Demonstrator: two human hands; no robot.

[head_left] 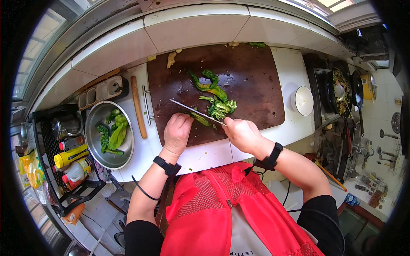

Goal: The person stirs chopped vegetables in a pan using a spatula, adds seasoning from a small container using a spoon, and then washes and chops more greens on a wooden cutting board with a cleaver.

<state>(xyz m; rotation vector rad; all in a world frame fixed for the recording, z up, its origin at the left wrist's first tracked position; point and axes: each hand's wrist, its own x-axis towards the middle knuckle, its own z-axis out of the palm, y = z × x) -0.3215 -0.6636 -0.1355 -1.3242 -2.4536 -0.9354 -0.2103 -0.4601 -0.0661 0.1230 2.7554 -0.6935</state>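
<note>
A kitchen knife (194, 110) slants across the brown cutting board (252, 85), its blade seen almost edge-on. My right hand (242, 133) is closed round its handle end. On the near side of the blade, my left hand (177, 132) presses a piece of green leafy vegetable (200, 119) against the board, fingers bent together. Beyond the blade lies a small heap of chopped greens (222, 108). Farther back rests a longer, curled leafy stalk (209, 85), green with a yellowish part.
Left of the board are a wooden rolling pin (139, 106) and a metal basin (90, 141) holding leafy greens. A white bowl (302, 101) stands at the right. Farther right, a wok (335, 102) with food sits on the stove. Bottles (70, 156) fill a black rack.
</note>
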